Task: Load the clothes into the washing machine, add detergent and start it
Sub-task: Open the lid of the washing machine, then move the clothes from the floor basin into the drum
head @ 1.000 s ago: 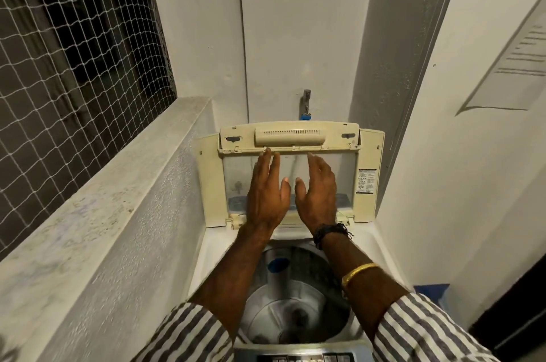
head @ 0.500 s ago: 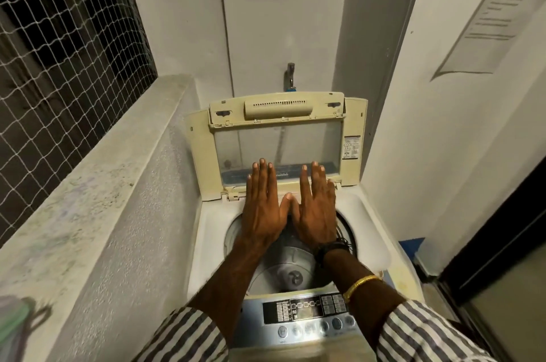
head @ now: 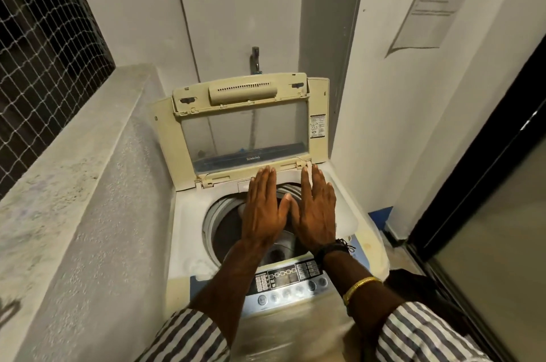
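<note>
A white top-loading washing machine (head: 189, 223) stands in front of me with its yellowed lid (head: 248, 125) folded up against the back wall. The round drum (head: 224, 228) lies open below, and what little shows of its inside holds no clothes. My left hand (head: 263, 208) and my right hand (head: 314, 208) hover side by side over the drum mouth, palms down, fingers straight, thumbs nearly touching, holding nothing. The control panel (head: 289, 279) with its buttons sits at the front edge, partly hidden by my forearms. No clothes or detergent are in view.
A rough concrete ledge (head: 68, 169) runs along the left under a netted window (head: 38, 45). A tap (head: 255, 59) is on the wall behind the lid. A dark-framed door (head: 484, 199) is at the right, and a blue object (head: 381, 214) sits on the floor beside the machine.
Both hands have come down off the raised lid to above the drum opening. The view has pulled back, so the control panel now shows.
</note>
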The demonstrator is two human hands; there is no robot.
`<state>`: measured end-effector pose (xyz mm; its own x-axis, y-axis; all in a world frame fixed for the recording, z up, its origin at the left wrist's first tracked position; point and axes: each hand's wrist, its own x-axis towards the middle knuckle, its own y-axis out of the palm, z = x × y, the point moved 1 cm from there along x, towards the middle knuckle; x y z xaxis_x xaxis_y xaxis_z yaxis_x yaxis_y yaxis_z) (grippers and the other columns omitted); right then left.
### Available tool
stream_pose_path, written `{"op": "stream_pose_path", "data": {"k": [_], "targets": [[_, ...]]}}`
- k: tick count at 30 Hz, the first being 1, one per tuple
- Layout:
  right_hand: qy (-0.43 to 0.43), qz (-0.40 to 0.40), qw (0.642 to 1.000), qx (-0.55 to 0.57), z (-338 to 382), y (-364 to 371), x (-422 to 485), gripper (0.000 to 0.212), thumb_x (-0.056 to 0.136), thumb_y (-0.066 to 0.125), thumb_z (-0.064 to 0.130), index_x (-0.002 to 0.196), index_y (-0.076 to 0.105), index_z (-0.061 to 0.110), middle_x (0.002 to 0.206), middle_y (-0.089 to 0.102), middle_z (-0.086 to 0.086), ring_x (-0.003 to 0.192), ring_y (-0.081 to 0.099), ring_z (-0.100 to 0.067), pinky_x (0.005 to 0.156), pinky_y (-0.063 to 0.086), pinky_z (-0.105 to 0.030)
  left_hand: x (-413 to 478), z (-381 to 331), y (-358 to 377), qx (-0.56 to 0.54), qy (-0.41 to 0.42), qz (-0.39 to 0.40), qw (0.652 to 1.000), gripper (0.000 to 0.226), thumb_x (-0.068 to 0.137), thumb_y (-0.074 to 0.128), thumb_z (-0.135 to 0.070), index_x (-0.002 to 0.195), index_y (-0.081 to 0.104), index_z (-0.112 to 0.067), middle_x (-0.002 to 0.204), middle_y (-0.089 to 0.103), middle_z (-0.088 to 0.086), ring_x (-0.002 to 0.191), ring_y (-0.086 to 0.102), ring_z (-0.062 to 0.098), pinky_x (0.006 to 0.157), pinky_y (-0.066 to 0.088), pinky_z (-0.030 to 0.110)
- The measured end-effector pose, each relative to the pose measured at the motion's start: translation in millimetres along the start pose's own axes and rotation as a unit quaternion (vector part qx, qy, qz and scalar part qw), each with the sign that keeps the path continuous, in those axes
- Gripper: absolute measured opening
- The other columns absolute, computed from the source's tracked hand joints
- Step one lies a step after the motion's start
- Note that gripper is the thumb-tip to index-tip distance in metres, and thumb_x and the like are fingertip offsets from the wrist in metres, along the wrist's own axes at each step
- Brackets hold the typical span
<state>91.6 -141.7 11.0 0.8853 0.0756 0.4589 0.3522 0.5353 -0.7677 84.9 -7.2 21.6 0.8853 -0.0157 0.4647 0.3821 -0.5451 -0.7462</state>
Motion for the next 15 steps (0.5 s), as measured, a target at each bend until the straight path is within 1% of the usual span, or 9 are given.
{"op": "stream_pose_path", "data": {"k": [2, 4, 6, 7, 9, 11, 13, 15], "targets": [[0.011, -0.002, 1.0, 0.018, -10, -9, -6, 0.073, 0.101, 0.039, 0.051, 0.16, 0.004, 0.025, 0.168, 0.002, -0.003, 0.155, 0.003, -0.021, 0.125, 0.001, -0.046, -3, -16, 5, -0.042, -0.013, -0.005, 0.999, 0.066, 0.099, 0.031, -0.052, 0.154, 0.028, -0.016, 0.161, 0.027, 0.004, 0.15, 0.02, 0.018, 0.123, 0.019, 0.04], [0.021, -0.001, 0.999, 0.032, -20, -19, -11, 0.074, 0.1, 0.04, 0.053, 0.16, 0.003, 0.027, 0.168, 0.0, -0.001, 0.155, 0.003, -0.02, 0.125, -0.001, -0.045, -6, -32, 9, -0.069, -0.011, -0.017, 0.997, 0.057, 0.098, 0.04, -0.047, 0.147, 0.038, -0.017, 0.151, 0.042, 0.003, 0.141, 0.036, 0.019, 0.118, 0.031, 0.04], [0.024, -0.008, 0.999, 0.039, -32, -34, -18, 0.076, 0.099, 0.04, 0.056, 0.16, 0.005, 0.026, 0.168, 0.001, 0.0, 0.154, 0.003, -0.019, 0.125, -0.004, -0.042, -9, -51, 16, -0.086, 0.003, -0.033, 0.996, 0.042, 0.097, 0.047, -0.04, 0.133, 0.049, -0.018, 0.133, 0.054, 0.002, 0.123, 0.05, 0.018, 0.106, 0.044, 0.04], [0.025, -0.012, 0.999, 0.044, -39, -42, -23, 0.077, 0.098, 0.041, 0.057, 0.16, 0.006, 0.026, 0.168, 0.002, -0.001, 0.154, 0.005, -0.019, 0.124, -0.003, -0.041, -12, -62, 20, -0.091, 0.012, -0.041, 0.995, 0.032, 0.097, 0.049, -0.037, 0.123, 0.052, -0.018, 0.122, 0.057, 0.001, 0.112, 0.053, 0.017, 0.099, 0.047, 0.039], [0.033, -0.015, 0.998, 0.046, -56, -57, -32, 0.078, 0.099, 0.044, 0.057, 0.16, 0.006, 0.027, 0.168, 0.006, 0.0, 0.153, 0.01, -0.019, 0.124, 0.002, -0.04, -16, -83, 27, -0.095, 0.028, -0.051, 0.994, 0.017, 0.098, 0.049, -0.032, 0.107, 0.055, -0.018, 0.104, 0.058, 0.0, 0.096, 0.054, 0.016, 0.088, 0.049, 0.04], [0.046, -0.013, 0.998, 0.037, -77, -70, -42, 0.074, 0.1, 0.041, 0.057, 0.159, 0.007, 0.028, 0.167, 0.008, 0.001, 0.152, 0.014, -0.019, 0.121, 0.006, -0.037, -21, -105, 39, -0.1, 0.039, -0.05, 0.993, 0.013, 0.099, 0.049, -0.028, 0.096, 0.056, -0.017, 0.093, 0.056, -0.002, 0.086, 0.052, 0.014, 0.079, 0.049, 0.038], [0.066, -0.003, 0.997, 0.039, -96, -82, -52, 0.07, 0.101, 0.037, 0.058, 0.159, 0.008, 0.03, 0.167, 0.01, 0.002, 0.151, 0.018, -0.02, 0.12, 0.01, -0.036, -28, -125, 52, -0.114, 0.033, -0.043, 0.992, 0.014, 0.1, 0.049, -0.028, 0.091, 0.055, -0.019, 0.088, 0.053, -0.005, 0.082, 0.051, 0.013, 0.074, 0.048, 0.037], [0.086, 0.002, 0.995, 0.042, -114, -95, -64, 0.069, 0.101, 0.033, 0.06, 0.159, 0.009, 0.031, 0.167, 0.011, 0.004, 0.151, 0.019, -0.02, 0.121, 0.014, -0.039, -36, -145, 66, -0.139, 0.017, -0.035, 0.99, 0.014, 0.1, 0.049, -0.029, 0.091, 0.055, -0.02, 0.088, 0.053, -0.007, 0.082, 0.053, 0.01, 0.073, 0.049, 0.035]]}}
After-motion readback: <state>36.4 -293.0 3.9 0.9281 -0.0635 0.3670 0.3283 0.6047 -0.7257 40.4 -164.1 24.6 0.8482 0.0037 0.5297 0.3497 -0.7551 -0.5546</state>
